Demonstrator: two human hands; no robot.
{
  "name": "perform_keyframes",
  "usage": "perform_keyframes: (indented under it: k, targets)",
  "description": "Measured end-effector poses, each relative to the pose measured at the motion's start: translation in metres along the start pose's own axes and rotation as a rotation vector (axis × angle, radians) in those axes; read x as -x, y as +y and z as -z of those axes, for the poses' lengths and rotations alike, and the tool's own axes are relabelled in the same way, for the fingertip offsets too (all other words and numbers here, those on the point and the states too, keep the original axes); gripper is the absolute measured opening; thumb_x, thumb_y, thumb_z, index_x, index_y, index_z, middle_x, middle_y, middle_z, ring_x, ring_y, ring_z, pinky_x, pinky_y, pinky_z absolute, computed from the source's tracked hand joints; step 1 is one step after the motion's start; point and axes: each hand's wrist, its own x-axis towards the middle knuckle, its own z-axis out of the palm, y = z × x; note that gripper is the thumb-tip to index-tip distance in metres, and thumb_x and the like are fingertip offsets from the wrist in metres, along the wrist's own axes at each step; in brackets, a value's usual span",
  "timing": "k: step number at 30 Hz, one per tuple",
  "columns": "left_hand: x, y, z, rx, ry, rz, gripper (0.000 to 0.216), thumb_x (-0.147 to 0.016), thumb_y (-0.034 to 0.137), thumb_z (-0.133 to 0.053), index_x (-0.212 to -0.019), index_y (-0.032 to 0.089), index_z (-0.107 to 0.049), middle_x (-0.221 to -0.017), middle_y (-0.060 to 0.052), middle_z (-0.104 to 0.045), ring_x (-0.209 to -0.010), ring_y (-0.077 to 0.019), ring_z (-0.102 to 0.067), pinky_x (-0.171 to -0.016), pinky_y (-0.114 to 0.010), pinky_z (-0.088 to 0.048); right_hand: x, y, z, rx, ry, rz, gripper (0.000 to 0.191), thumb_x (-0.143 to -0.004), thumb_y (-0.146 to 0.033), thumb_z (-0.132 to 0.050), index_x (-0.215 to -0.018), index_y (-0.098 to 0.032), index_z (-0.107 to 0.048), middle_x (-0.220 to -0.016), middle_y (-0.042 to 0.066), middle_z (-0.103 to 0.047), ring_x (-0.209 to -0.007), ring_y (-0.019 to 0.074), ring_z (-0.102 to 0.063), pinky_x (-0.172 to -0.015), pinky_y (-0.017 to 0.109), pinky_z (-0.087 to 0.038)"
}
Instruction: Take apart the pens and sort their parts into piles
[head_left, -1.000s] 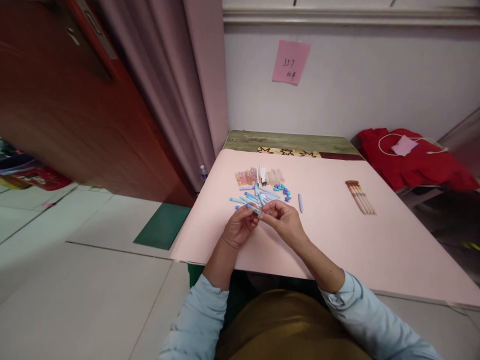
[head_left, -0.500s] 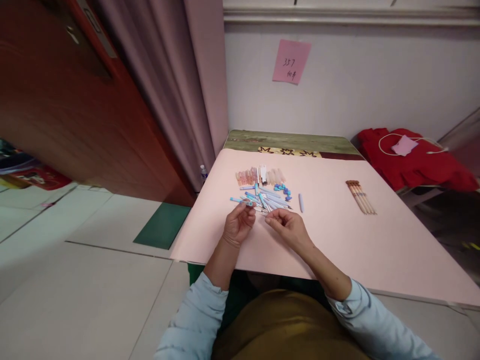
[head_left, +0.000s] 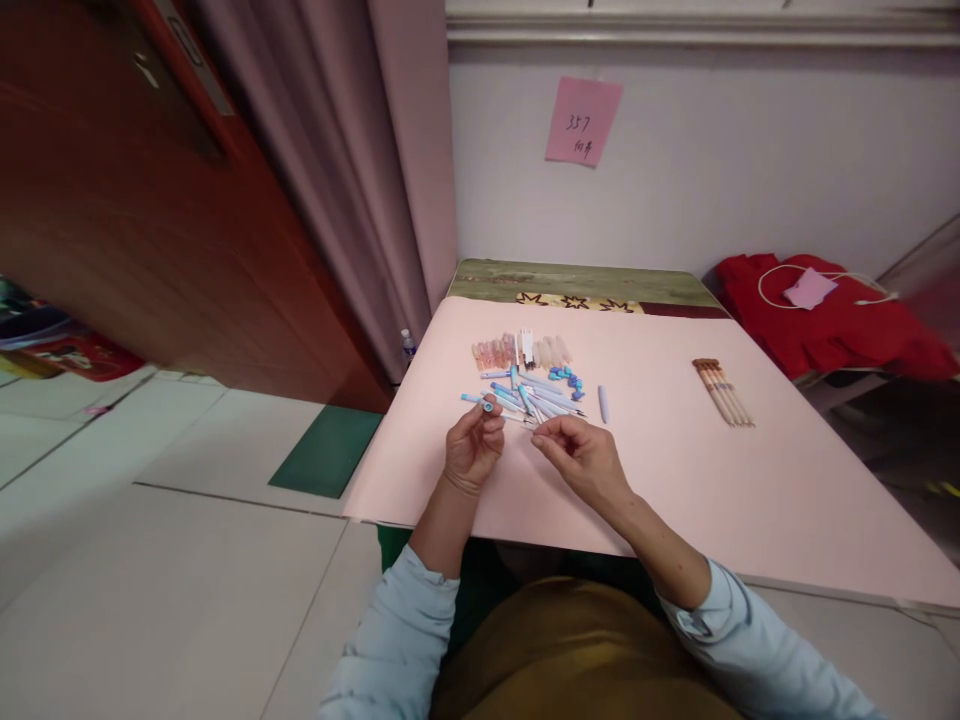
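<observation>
My left hand (head_left: 474, 446) is closed around a light blue pen barrel (head_left: 487, 406), whose round open end faces me. To its right, my right hand (head_left: 583, 452) pinches a thin pen refill (head_left: 519, 420) between thumb and fingertips; the refill points left toward my left hand, and part of it is hard to make out. Just beyond both hands lies a loose pile of blue and lavender pen parts (head_left: 551, 392) with white refills among them. Small blue caps (head_left: 574, 383) sit at the pile's right side. A single lavender barrel (head_left: 603, 404) lies apart, further right.
Behind the pile is a row of pinkish barrels (head_left: 491, 353) beside white refills (head_left: 527, 348) and pale barrels (head_left: 553, 352). Several brown-capped pens (head_left: 722, 392) lie on the pink-covered table (head_left: 780, 500) to the right. A red cloth (head_left: 840, 330) with a white cable is past the table's right edge.
The barrel in my left hand has turned from lying sideways to having its open end toward me. My right hand has barely moved and keeps its pinch.
</observation>
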Motion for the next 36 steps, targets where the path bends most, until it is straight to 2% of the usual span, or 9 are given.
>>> perform_keyframes:
  k: [4, 8, 11, 17, 22, 29, 36]
  targets:
    - [-0.001, 0.000, 0.001, -0.051, 0.006, -0.010, 0.016, -0.092, 0.013, -0.044, -0.093, 0.011, -0.060, -0.078, -0.005, -0.063, -0.055, -0.0036, -0.053, -0.046, -0.009, -0.045, -0.004, 0.022, 0.023, 0.049, 0.078, -0.087, 0.025, -0.080, -0.042, -0.062, -0.081, -0.019, -0.071, -0.063, 0.000, -0.061, -0.057, 0.0127, -0.050, -0.056, 0.024, -0.039]
    - [-0.003, 0.000, 0.000, -0.072, 0.051, -0.038, 0.020, -0.092, 0.013, -0.042, -0.091, 0.011, -0.062, -0.086, -0.008, -0.067, -0.059, -0.0056, -0.059, -0.051, -0.012, -0.050, -0.010, 0.052, 0.059, 0.207, 0.269, -0.272, 0.029, -0.077, -0.046, -0.062, -0.079, -0.019, -0.072, -0.064, 0.001, -0.065, -0.058, 0.0143, -0.053, -0.056, 0.025, -0.038]
    - [-0.005, 0.001, 0.000, -0.060, 0.105, -0.078, 0.024, -0.094, 0.013, -0.040, -0.092, 0.010, -0.064, -0.089, -0.010, -0.069, -0.061, -0.0065, -0.061, -0.054, -0.013, -0.052, -0.011, 0.065, 0.077, 0.325, 0.317, -0.381, 0.028, -0.077, -0.045, -0.060, -0.079, -0.020, -0.073, -0.064, 0.001, -0.066, -0.059, 0.0158, -0.055, -0.057, 0.026, -0.037]
    - [-0.008, 0.001, -0.001, -0.065, 0.145, -0.143, 0.026, -0.094, 0.011, -0.038, -0.091, 0.009, -0.064, -0.086, -0.010, -0.070, -0.059, -0.0052, -0.061, -0.052, -0.012, -0.051, -0.009, 0.068, 0.074, 0.487, 0.245, -0.395, 0.026, -0.079, -0.041, -0.054, -0.081, -0.023, -0.073, -0.070, 0.001, -0.069, -0.064, 0.0176, -0.059, -0.059, 0.027, -0.036]
    - [-0.009, 0.001, -0.002, -0.081, 0.123, -0.139, 0.021, -0.093, 0.010, -0.042, -0.091, 0.009, -0.062, -0.082, -0.008, -0.069, -0.055, -0.0041, -0.058, -0.048, -0.011, -0.049, -0.011, 0.071, 0.078, 0.568, 0.205, -0.410, 0.025, -0.080, -0.039, -0.052, -0.083, -0.025, -0.073, -0.076, 0.001, -0.071, -0.068, 0.0176, -0.060, -0.060, 0.027, -0.036]
    - [-0.009, 0.000, -0.003, -0.120, 0.108, -0.122, 0.016, -0.091, 0.010, -0.046, -0.091, 0.010, -0.061, -0.081, -0.006, -0.068, -0.054, -0.0033, -0.055, -0.047, -0.010, -0.046, -0.009, 0.079, 0.089, 0.553, 0.181, -0.430, 0.025, -0.078, -0.038, -0.053, -0.082, -0.024, -0.073, -0.075, 0.002, -0.071, -0.069, 0.0187, -0.061, -0.060, 0.028, -0.037]
    - [-0.009, 0.000, -0.002, -0.142, 0.117, -0.127, 0.010, -0.088, 0.011, -0.053, -0.092, 0.010, -0.062, -0.082, -0.006, -0.067, -0.056, -0.0037, -0.055, -0.048, -0.010, -0.046, -0.020, 0.070, 0.085, 0.441, 0.179, -0.367, 0.025, -0.076, -0.039, -0.053, -0.076, -0.022, -0.072, -0.069, 0.002, -0.069, -0.062, 0.0166, -0.060, -0.056, 0.026, -0.037]
